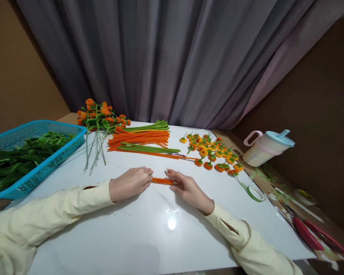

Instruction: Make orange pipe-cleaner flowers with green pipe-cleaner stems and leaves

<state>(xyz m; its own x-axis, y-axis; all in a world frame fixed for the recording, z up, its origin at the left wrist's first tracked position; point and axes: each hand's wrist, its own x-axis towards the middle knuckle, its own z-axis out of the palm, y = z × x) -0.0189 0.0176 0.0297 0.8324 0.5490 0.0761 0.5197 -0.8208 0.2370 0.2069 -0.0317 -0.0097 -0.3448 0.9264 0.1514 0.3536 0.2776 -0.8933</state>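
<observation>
Fingers of the bare left hand are curled close together, pinching the left end of a short, fuzzy orange rod. The right hand has its fingers bent and slightly parted around the other end, where a thin pale length shows between thumb and fingers; how firmly they grip it cannot be told. The rod lies level between the two hands, just above or on the glossy white tabletop.

Beyond the fingers lies a thick bundle of fuzzy orange stems, with fuzzy green stems along its near side and more green ones behind. Farther off to the left of the fingers is a bunch of orange flowers with long green stalks, and nearer the left arm a blue perforated plastic basket holds fuzzy green leaves.

Beyond the right fingers, small orange and yellow flower heads lie scattered; well to their right are a green tape roll, a lidded pastel cup and red-handled pliers.
</observation>
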